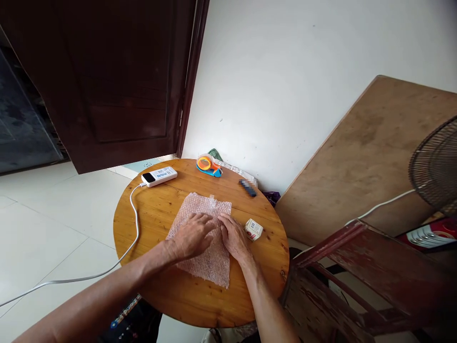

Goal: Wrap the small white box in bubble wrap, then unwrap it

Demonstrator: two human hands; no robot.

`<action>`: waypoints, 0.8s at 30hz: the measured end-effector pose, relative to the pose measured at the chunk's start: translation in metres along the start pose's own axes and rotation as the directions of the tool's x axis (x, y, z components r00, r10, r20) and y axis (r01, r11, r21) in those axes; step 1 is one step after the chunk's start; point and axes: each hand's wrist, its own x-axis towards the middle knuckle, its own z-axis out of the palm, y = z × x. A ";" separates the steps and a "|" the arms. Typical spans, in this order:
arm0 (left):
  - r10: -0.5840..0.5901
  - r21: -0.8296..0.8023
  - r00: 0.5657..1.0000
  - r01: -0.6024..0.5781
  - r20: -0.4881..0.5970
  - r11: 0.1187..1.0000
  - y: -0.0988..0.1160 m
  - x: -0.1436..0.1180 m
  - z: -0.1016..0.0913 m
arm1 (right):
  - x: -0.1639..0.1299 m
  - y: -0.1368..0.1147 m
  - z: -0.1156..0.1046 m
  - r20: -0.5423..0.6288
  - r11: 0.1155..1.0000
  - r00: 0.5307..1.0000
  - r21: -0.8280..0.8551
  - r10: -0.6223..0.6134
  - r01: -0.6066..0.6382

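Head view: a round wooden bench (167, 286) carries a sheet of bubble wrap (200, 209) lying flat near its centre. The left hand (193, 234) rests palm down on the wrap, fingers spread and extended toward the middle of the sheet; it grips nothing. The right hand (233, 236) also lies flat on the wrap, just beside the left, fingers loosely together and pointing toward the sheet's centre line; it likewise holds nothing. The fingertips of the two hands nearly meet. A small box (253, 229) sits on the bench just beside the right hand, off the wrap's right edge. At the far side of the bench lie a white power bank (159, 176) with a white cable (134, 214) trailing off the left edge, an orange and blue tape dispenser (208, 165), and a small dark object (247, 187), blurred. A fan (436, 166) and a wooden board (367, 157) stand at right.
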 end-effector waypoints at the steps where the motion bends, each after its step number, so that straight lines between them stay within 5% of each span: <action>1: -0.041 0.061 0.999 0.039 0.020 0.997 -0.009 0.004 0.001 | 0.000 -0.001 0.000 0.004 1.000 1.000 -0.007 0.000 0.000; 4: -0.158 0.143 0.982 0.143 0.107 0.979 -0.030 0.005 0.007 | 0.000 -0.003 -0.002 0.019 0.998 0.999 -0.051 0.026 -0.025; 7: -0.168 0.146 0.979 0.151 0.113 0.978 -0.039 -0.002 0.008 | -0.001 -0.004 -0.002 0.025 0.996 0.999 -0.081 0.037 -0.035; 10: -0.310 0.132 0.949 0.302 0.052 0.944 -0.040 0.006 0.001 | -0.001 -0.005 -0.003 0.025 0.997 0.999 -0.074 0.040 -0.038; 15: -0.460 0.138 0.886 0.463 -0.056 0.876 -0.047 0.058 -0.010 | -0.001 -0.008 -0.005 0.023 0.997 0.998 -0.045 0.063 -0.062; 24: -0.551 -0.042 0.815 0.566 0.182 0.823 -0.082 0.131 -0.002 | -0.001 -0.009 -0.005 0.013 0.997 0.998 -0.040 0.060 -0.059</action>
